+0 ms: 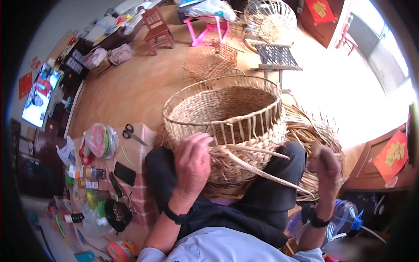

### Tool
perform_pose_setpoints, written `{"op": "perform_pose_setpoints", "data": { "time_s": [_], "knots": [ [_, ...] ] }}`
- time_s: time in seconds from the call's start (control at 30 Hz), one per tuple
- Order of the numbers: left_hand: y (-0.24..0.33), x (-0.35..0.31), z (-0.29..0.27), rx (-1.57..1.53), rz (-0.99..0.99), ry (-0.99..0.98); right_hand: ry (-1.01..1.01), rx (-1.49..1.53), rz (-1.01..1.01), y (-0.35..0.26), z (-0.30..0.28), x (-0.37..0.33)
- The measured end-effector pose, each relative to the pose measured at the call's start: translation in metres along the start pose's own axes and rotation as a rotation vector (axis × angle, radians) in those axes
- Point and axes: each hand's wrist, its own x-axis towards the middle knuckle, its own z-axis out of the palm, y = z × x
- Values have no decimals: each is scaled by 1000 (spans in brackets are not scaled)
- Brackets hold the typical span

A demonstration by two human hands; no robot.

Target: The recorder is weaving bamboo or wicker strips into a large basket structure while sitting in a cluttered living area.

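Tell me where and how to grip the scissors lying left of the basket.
Grip the dark handle loops, probably from above with the left hand, the nearer one: the scissors lie flat, loops at the far end, blades pointing toward the person's left knee.

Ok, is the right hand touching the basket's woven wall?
Apart. The head view shows the right hand off to the right of the basket's woven wall, with the right knee visible between them.

Home living room, lit television, wooden chair, red paper decorations
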Motion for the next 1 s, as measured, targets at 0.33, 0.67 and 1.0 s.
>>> {"op": "perform_pose_setpoints", "data": {
  "time_s": [0.33, 0.67, 1.0],
  "knots": [
    [-6, -10, 34, -275, -269, -273, -162, -793, -216, 9, 147, 8],
    [-13, -8, 43, -287, -211, -297, -194, -831, -260, 26, 183, 24],
    [-16, -2, 46, -287, -197, -246, -258, -794, -78, 18, 187, 26]
  ]
}}
